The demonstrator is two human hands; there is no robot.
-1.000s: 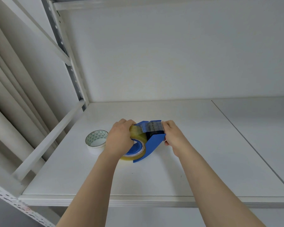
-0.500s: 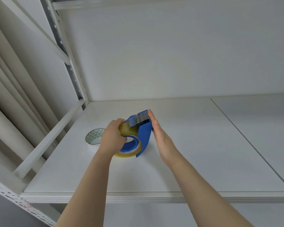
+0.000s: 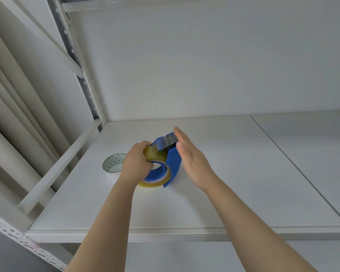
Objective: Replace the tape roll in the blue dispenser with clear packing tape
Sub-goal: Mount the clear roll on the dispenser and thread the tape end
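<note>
Clear packing tape roll (image 3: 155, 180) already sits on blue dispenser (image 3: 173, 163) — left hand (image 3: 135, 165) grasps it, right hand (image 3: 192, 161) flat, released; patterned roll (image 3: 113, 163) set aside. Threading seemingly left.

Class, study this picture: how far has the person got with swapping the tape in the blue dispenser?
Done, it seems: the clear tape roll sits on the blue dispenser, and another roll, patterned inside, lies apart on the shelf. In hand: the left hand grips the clear roll; the right hand lies flat against the dispenser's side. Left: probably only setting it down; whether the tape is fully threaded is unclear.
</note>
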